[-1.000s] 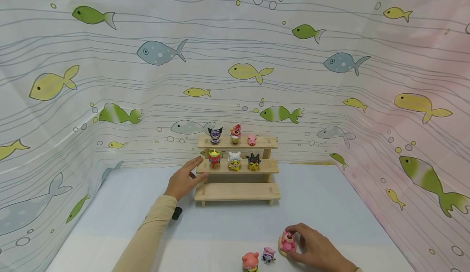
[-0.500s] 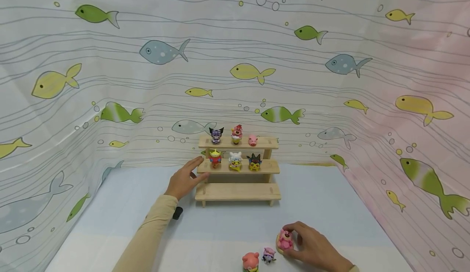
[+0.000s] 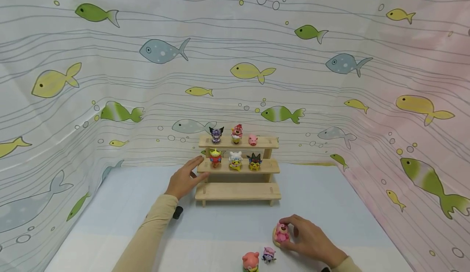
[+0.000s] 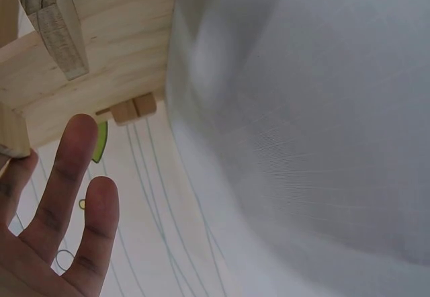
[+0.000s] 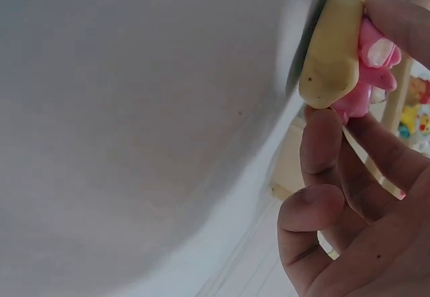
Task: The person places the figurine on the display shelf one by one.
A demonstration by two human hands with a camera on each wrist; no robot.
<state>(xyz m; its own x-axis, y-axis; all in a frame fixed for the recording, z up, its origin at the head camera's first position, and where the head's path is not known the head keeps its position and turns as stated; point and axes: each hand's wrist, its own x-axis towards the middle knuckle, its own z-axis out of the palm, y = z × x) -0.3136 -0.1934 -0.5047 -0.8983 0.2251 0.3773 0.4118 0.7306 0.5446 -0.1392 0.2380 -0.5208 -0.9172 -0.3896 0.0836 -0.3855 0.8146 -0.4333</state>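
The right hand (image 3: 310,239) pinches the pink figure (image 3: 282,233) (tan base); lift it straight, clear of the small figures (image 3: 268,255) beside the grip.

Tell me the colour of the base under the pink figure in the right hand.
Pale yellow base, clearest in the right wrist view.

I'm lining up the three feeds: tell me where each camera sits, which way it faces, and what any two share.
Head: worn on the head, facing forward and down at the table, the wooden stepped shelf, both sleeved arms, the left hand and the right hand.
Left wrist: on the left wrist, facing along straight fingers toward the shelf's underside and the tablecloth.
Right wrist: on the right wrist, facing its fingers pinching the pink bear figurine.
Shared: head and right wrist both show the bear figurine and the shelf.
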